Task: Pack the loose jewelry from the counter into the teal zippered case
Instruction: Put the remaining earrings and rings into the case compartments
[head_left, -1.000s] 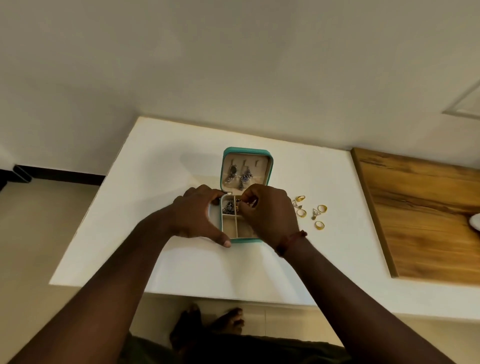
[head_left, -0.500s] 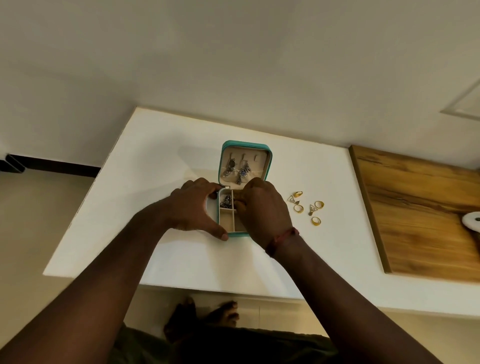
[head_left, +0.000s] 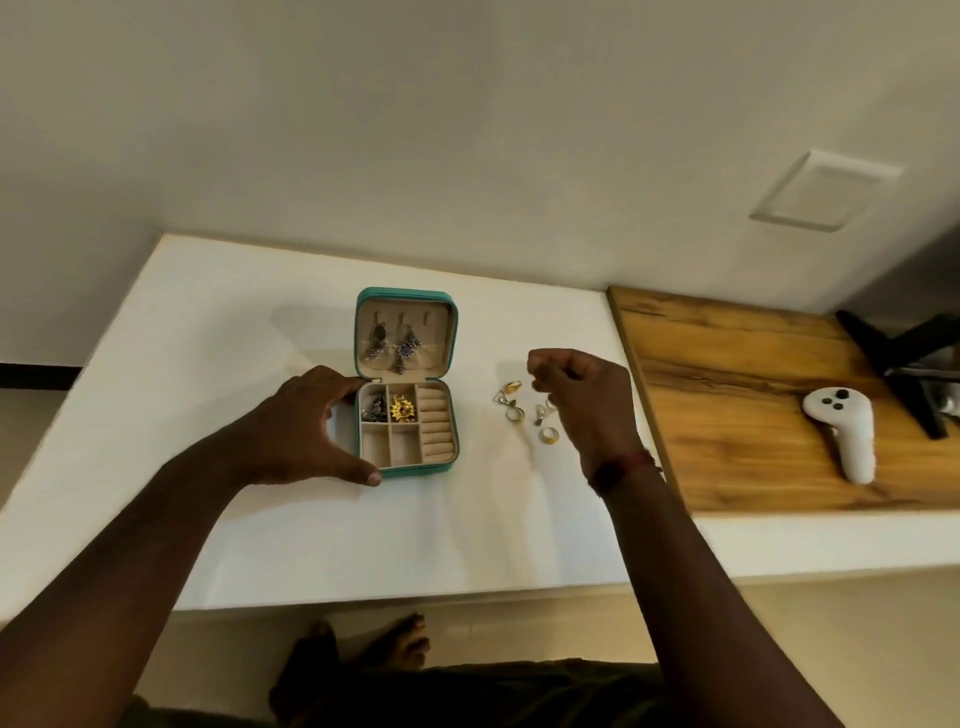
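The teal case (head_left: 405, 466) lies open near the middle of the white counter (head_left: 223, 322). Its lid (head_left: 439, 319) is laid back toward twelve o'clock, with two dark earrings (head_left: 390, 345) hanging on the lining. In the lower half, a dark silver piece (head_left: 373, 408) and a gold piece (head_left: 402, 410) sit in the two far compartments, and the ring rolls (head_left: 435, 427) run along the three o'clock side.

The left hand (head_left: 304, 423) holds the case from nine o'clock, thumb at the near corner and fingers at the hinge. The hands are well apart. The right hand (head_left: 584, 400), with a red band (head_left: 623, 464) on the wrist, hovers curled above the loose rings (head_left: 515, 413), which lie on the counter at three o'clock from the case. I cannot tell if its fingers pinch anything.

Farther toward three o'clock, a white controller (head_left: 841, 431) rests on a wooden board (head_left: 727, 374).
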